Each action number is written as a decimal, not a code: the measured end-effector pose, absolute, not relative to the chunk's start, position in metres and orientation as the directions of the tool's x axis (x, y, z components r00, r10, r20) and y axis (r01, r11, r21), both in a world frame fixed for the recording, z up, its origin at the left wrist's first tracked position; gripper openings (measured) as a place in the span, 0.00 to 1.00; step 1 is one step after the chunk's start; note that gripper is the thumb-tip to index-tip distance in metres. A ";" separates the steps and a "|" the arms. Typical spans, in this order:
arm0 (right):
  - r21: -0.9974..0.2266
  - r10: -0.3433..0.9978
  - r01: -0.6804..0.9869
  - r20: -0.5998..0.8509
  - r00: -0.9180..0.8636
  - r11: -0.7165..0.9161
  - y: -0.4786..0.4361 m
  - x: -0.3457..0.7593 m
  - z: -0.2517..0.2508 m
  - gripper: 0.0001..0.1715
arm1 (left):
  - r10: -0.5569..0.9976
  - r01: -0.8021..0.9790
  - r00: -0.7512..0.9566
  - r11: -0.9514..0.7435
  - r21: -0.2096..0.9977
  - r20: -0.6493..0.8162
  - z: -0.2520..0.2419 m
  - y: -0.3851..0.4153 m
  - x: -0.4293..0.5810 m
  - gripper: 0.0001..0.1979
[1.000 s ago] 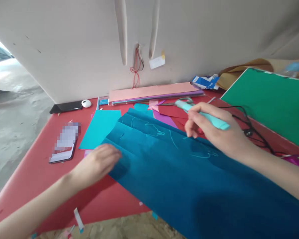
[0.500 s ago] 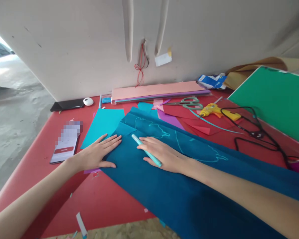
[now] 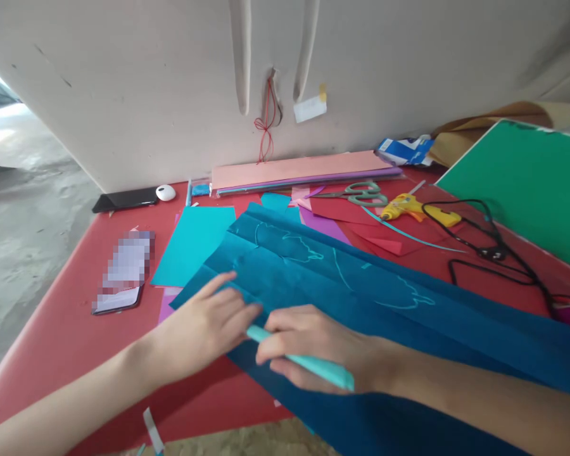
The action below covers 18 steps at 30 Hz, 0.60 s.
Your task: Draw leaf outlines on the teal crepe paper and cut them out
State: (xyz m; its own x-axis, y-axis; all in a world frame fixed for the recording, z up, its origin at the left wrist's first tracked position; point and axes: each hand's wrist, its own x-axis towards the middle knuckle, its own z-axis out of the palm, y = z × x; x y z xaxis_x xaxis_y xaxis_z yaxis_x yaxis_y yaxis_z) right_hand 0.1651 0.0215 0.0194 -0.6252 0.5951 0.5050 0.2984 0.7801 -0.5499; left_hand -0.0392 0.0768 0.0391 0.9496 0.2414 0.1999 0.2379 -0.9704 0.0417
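Observation:
A long dark teal sheet (image 3: pixel 384 329) with pale outlines drawn on it lies folded across the red table (image 3: pixel 66 323). My left hand (image 3: pixel 204 329) rests on its near left end, fingers curled and pinching the sheet's edge. My right hand (image 3: pixel 313 348) lies just beside it on the sheet, closed round a light turquoise pen (image 3: pixel 304 362) that points left toward the left hand.
A phone (image 3: pixel 122 272) lies at the left, a cyan sheet (image 3: pixel 194 244) beside it. Scissors (image 3: pixel 361 193), a yellow glue gun (image 3: pixel 415 208) with black cord (image 3: pixel 494 253), red and purple paper lie behind. A green board (image 3: pixel 527 183) leans at the right; the wall is close.
Both hands have pulled back toward me along the teal sheet. The flat fingers have curled: the left now pinches the sheet's edge, the right grips the pen. The sheet's left end shifted left.

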 end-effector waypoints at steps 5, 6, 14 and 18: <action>-0.751 0.707 0.180 0.471 -0.528 0.635 -0.004 0.179 0.039 0.21 | 0.285 0.274 0.940 -0.958 0.080 0.186 0.045 0.059 -0.051 0.25; -0.779 0.763 0.216 0.446 -0.468 0.588 -0.006 0.188 0.040 0.21 | 0.338 0.328 0.923 -0.941 0.085 0.184 0.045 0.064 -0.060 0.25; -0.926 0.952 0.284 0.179 -0.250 0.249 0.021 0.200 0.006 0.09 | 0.684 0.690 0.717 -0.724 0.009 0.137 0.027 0.171 -0.089 0.16; -0.948 0.957 0.255 0.122 -0.264 0.191 0.028 0.193 -0.014 0.10 | 0.721 0.726 0.682 -0.687 0.005 0.123 0.016 0.192 -0.079 0.21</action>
